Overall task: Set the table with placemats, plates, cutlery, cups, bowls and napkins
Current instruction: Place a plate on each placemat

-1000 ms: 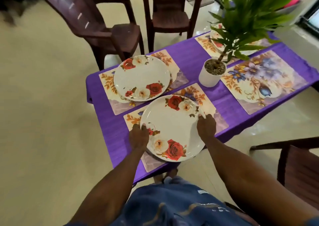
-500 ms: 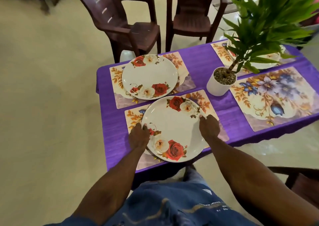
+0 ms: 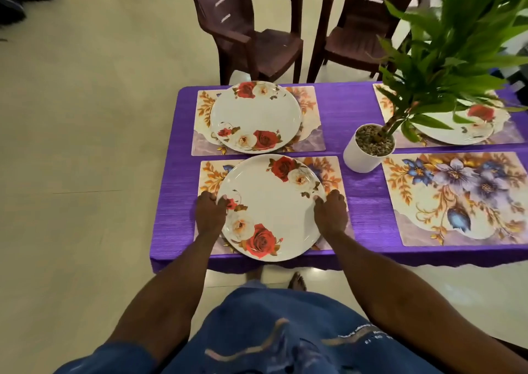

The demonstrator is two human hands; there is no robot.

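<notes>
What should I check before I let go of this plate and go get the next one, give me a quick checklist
1. Near plate lies on its placemat: ok, though its near edge overhangs the mat.
2. Left hand and right hand grip opposite rims: ok.
3. Plate clear of the far plate: cannot tell, the edges look very close.
4. Plant pot apart from the plate: ok.
5. Right near placemat has a plate: not ok, bare.
6. Cutlery, cups, bowls, napkins laid: not ok, none in view.
</notes>
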